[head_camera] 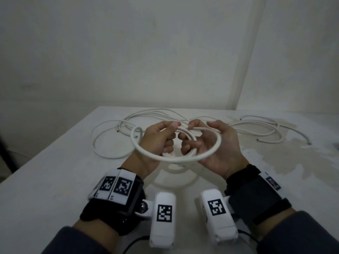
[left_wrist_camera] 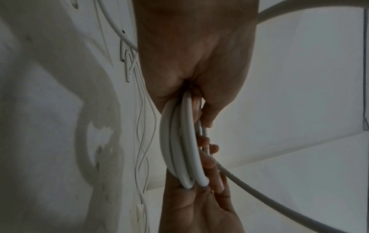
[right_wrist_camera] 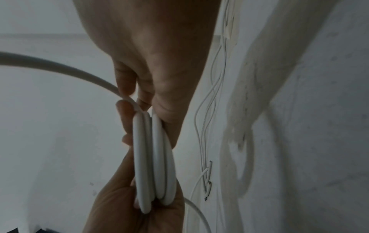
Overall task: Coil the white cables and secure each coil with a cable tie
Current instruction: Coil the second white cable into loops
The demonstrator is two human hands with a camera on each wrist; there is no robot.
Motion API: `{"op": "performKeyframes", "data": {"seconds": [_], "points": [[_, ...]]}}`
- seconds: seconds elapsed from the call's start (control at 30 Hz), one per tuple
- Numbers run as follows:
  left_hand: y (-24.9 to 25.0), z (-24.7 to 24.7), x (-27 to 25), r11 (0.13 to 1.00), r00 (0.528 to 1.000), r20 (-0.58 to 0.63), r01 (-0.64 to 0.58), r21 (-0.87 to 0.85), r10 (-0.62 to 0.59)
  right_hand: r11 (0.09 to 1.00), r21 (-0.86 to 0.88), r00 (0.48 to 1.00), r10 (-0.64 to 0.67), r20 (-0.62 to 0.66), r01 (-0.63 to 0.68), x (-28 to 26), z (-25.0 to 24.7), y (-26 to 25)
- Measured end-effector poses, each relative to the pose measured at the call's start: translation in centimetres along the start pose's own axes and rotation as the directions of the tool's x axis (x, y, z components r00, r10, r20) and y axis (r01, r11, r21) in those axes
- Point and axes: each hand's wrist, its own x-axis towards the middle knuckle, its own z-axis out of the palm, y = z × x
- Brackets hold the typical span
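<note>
white table [head_camera: 55, 171], left hand [head_camera: 157, 138] and right hand [head_camera: 211, 143] gripping white cable coil [head_camera: 176, 156], square-coded wrist tags [head_camera: 122, 186]

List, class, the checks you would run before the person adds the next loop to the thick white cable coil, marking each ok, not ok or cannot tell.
1. Left hand grips the thick white cable coil: ok.
2. Right hand grips the same coil: ok.
3. Coil loops lie side by side, not crossed, in the wrist views: ok.
4. Coil held above the white table: ok.
5. Cable tie within reach: cannot tell, none visible.
6. Thin white cables lying loose on the table are coiled: not ok.
</note>
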Motion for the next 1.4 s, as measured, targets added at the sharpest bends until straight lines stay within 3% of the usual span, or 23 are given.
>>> {"op": "performKeyframes", "data": {"seconds": [0.4, 0.53, 0.7, 0.77, 0.87, 1.0, 1.13, 1.23, 1.4], "points": [[-0.2, 0.4, -0.1, 0.997, 0.987, -0.161, -0.029, -0.069, 0.018, 0.929, -0.367, 0.993, -0.086, -0.075, 0.052, 0.8, 0.3, 1.1], [-0.5, 0.7, -0.1, 0.995, 0.992, -0.123, -0.010, -0.100, -0.002, 0.817, -0.569, 0.982, -0.171, -0.082, 0.095, 0.8, 0.6, 1.5], [-0.5, 1.0, 0.2, 0.969, 0.995, -0.044, 0.080, -0.232, -0.093, 0.845, -0.513, 0.947, -0.272, -0.171, 0.149, 1.2, 0.0, 1.3], [-0.4, 0.7, 0.2, 0.927, 0.985, -0.004, 0.161, -0.340, -0.173, 0.872, -0.433, 0.886, -0.371, -0.277, 0.230, 1.4, -0.7, 0.7], [-0.7, -0.3, -0.1, 0.823, 0.961, 0.047, 0.259, -0.506, -0.273, 0.856, -0.339, 0.728, -0.513, -0.455, 0.391, 1.4, -2.2, -0.6], [-0.8, -0.3, -0.5, 0.722, 0.967, 0.137, 0.253, -0.644, -0.216, 0.779, -0.321, 0.522, -0.607, -0.599, 0.539, 1.0, -3.7, -1.9], [-0.7, 0.7, -0.4, 0.756, 0.986, 0.108, 0.169, -0.632, -0.130, 0.745, -0.300, 0.451, -0.619, -0.643, 0.595, 1.1, -4.0, -2.1], [-1.1, 0.4, 0.3, 0.782, 0.990, 0.013, 0.118, -0.611, -0.138, 0.769, -0.218, 0.495, -0.572, -0.654, 0.601, 1.0, -3.9, -2.5], [-0.7, 0.1, 0.7, 0.967, 0.988, -0.148, -0.004, -0.253, -0.034, 0.807, 0.142, 0.706, -0.399, -0.585, 0.574, 0.5, -3.8, -3.4]]}}
